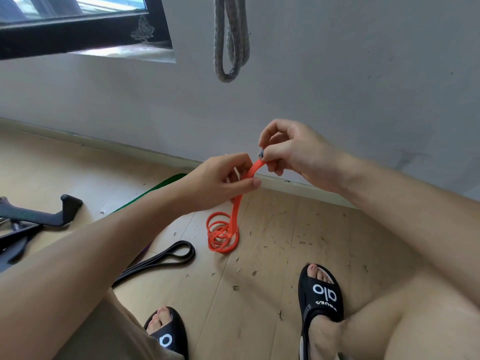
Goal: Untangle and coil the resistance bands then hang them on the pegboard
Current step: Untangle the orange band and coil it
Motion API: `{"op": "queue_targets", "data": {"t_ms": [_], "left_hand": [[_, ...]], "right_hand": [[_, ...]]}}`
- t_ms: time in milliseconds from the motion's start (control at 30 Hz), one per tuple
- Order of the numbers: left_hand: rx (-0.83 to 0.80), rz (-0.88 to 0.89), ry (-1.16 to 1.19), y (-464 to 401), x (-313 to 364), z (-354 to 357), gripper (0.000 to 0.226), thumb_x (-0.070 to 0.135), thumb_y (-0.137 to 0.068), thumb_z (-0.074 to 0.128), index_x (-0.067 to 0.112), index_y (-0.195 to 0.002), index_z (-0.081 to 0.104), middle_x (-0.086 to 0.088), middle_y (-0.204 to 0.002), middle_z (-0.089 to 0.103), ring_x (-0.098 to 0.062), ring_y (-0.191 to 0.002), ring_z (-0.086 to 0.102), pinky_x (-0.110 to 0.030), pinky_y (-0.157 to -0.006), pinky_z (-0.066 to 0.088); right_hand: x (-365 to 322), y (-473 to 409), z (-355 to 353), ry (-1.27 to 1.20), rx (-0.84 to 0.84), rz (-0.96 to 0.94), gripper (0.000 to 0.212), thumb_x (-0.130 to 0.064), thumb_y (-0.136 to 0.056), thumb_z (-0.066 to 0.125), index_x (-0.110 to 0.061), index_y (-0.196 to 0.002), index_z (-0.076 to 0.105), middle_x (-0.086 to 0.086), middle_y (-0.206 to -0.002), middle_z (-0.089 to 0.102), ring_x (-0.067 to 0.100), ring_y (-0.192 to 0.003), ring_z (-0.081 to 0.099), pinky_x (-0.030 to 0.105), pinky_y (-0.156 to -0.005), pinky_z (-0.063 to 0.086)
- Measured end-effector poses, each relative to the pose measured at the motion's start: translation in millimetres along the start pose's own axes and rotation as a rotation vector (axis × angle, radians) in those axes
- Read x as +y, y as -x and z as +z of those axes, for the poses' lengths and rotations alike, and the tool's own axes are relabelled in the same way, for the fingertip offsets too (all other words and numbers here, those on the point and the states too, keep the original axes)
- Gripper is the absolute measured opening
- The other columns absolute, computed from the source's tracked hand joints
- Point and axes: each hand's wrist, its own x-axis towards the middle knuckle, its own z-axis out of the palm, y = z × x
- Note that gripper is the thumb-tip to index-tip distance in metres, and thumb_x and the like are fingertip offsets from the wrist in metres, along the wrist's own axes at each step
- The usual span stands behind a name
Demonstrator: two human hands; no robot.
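Both forearms bare, reaching forward from lower corners, converging mid-frame. Left hand point(220, 178): back of hand toward camera, fingers curled inward, thumb stretched right along lower edge, tip pressed toward fingers in closed pinch. Right hand point(291, 149): slightly higher, just beside left, wrist bent, knuckles up, index arched over thumb, remaining fingers point(275, 168) folded under; closed pinch too. Hands nearly touching at fingertips. Bare right knee at lower right; both feet in slides, toes pointing toward camera.
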Motion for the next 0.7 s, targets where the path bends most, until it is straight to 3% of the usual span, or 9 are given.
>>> {"op": "queue_targets", "data": {"t_ms": [100, 300, 433, 533, 633, 700], "left_hand": [[0.033, 0.007, -0.005, -1.3, -0.2, -1.2, 0.018, 0.032, -0.100, 0.064, 0.014, -0.097, 0.062, 0.000, -0.083, 0.067, -0.015, -0.073, 0.070, -0.039, -0.073, 0.060], [0.044, 0.000, -0.017, -2.2, -4.6, -2.9, 0.015, 0.036, -0.102, 0.060, 0.024, -0.103, 0.068, 0.006, -0.093, 0.072, -0.012, -0.086, 0.071, -0.045, -0.085, 0.060], [0.051, 0.016, -0.021, -1.3, -5.9, -5.3, 0.014, 0.031, -0.103, 0.060, 0.021, -0.103, 0.071, 0.006, -0.094, 0.075, -0.013, -0.090, 0.072, -0.047, -0.088, 0.059], [0.062, 0.030, -0.038, -1.3, -4.1, -3.5, 0.011, 0.026, -0.100, 0.065, 0.017, -0.103, 0.070, 0.005, -0.093, 0.074, -0.010, -0.087, 0.071, -0.040, -0.087, 0.058], [0.019, 0.035, -0.074, -2.4, -4.8, -2.5, 0.015, 0.031, -0.098, 0.067, 0.019, -0.107, 0.068, 0.003, -0.099, 0.073, -0.011, -0.094, 0.069, -0.040, -0.091, 0.057], [-0.003, -0.009, -0.036, -3.2, -4.4, -2.5, 0.017, 0.033, -0.101, 0.063, 0.019, -0.107, 0.069, 0.001, -0.094, 0.071, -0.009, -0.087, 0.068, -0.040, -0.088, 0.058]], "right_hand": [[1.0, -0.2, -0.7, 0.036, 0.019, -0.021, 0.015, 0.005, -0.088, 0.062, -0.010, -0.090, 0.060, 0.013, -0.078, 0.065, 0.022, -0.065, 0.062, 0.032, -0.058, 0.048], [0.8, -0.1, -1.1, 0.113, 0.058, -0.053, 0.011, -0.001, -0.091, 0.066, -0.010, -0.088, 0.061, 0.009, -0.077, 0.066, 0.019, -0.067, 0.065, 0.030, -0.061, 0.051], [0.0, -0.9, -1.4, 0.146, 0.080, -0.065, 0.012, -0.002, -0.091, 0.068, -0.012, -0.086, 0.062, 0.008, -0.078, 0.067, 0.018, -0.067, 0.066, 0.029, -0.062, 0.053], [-1.5, -1.0, -1.4, 0.151, 0.088, -0.070, 0.013, -0.001, -0.090, 0.067, -0.012, -0.086, 0.062, 0.008, -0.078, 0.066, 0.018, -0.068, 0.066, 0.029, -0.062, 0.053], [-2.2, -1.3, -2.4, 0.162, 0.108, -0.083, 0.013, 0.001, -0.089, 0.067, -0.011, -0.087, 0.062, 0.009, -0.079, 0.067, 0.018, -0.068, 0.067, 0.028, -0.062, 0.053], [-3.0, -1.3, -4.3, 0.156, 0.123, -0.091, 0.014, 0.003, -0.088, 0.066, -0.010, -0.087, 0.062, 0.011, -0.081, 0.068, 0.017, -0.067, 0.067, 0.027, -0.061, 0.052]]}}
